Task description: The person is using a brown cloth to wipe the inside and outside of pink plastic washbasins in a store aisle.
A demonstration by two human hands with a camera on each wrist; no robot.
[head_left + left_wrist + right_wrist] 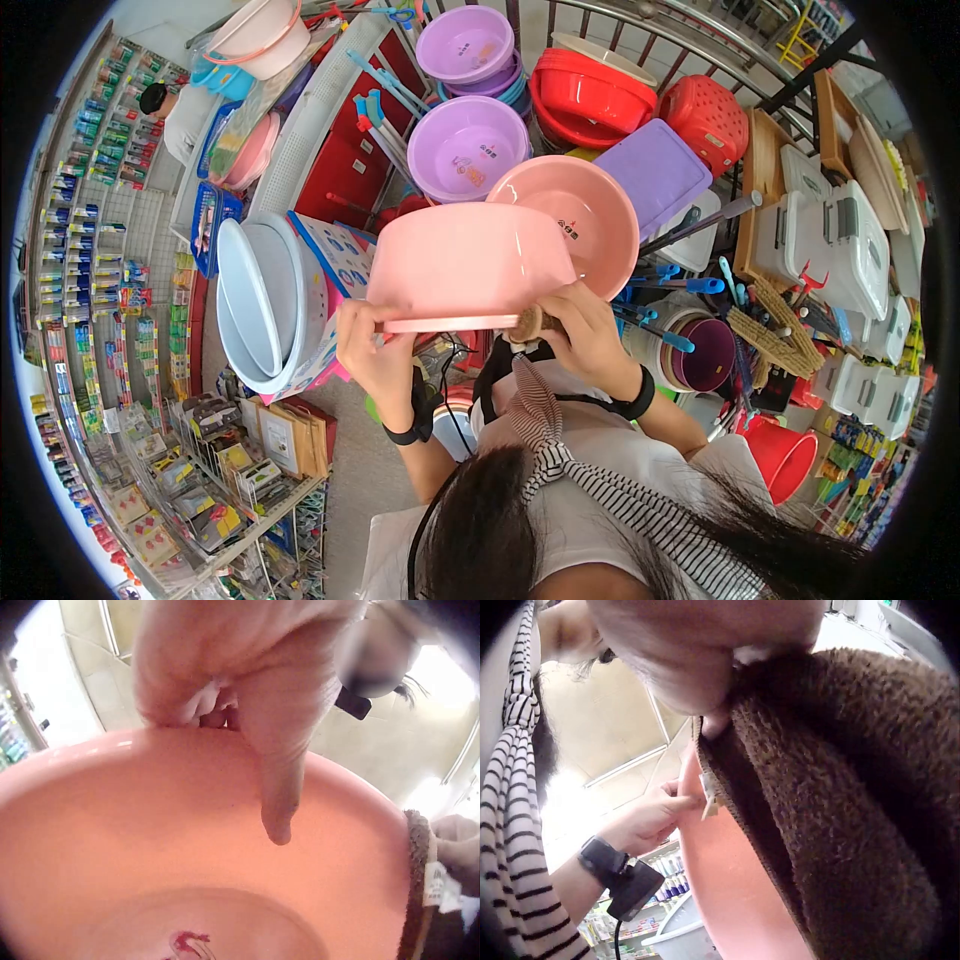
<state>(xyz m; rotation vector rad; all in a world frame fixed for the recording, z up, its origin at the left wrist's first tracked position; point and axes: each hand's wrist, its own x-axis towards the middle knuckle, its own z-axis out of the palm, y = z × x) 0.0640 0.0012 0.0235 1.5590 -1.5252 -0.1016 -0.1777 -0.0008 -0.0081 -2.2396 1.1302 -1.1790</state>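
Observation:
A pink plastic basin (470, 255) is held up on its side in front of the chest, its outer wall upward in the head view. My left hand (375, 350) grips its rim, the thumb lying against the inner wall in the left wrist view. A red print (191, 945) shows on the basin's inner bottom. At the rim's other side, my right hand (588, 340) pinches a brown fluffy cloth (855, 787) with a small white label. In the right wrist view the cloth hangs in folds and hides part of the basin.
Another pink basin (595, 225) and a purple basin (468, 148) stand just beyond. Red basins (590, 95) are stacked at the back, and pale blue basins (262, 300) to the left. Mop handles (700, 285) jut in from the right. A goods rack (200, 480) stands at lower left.

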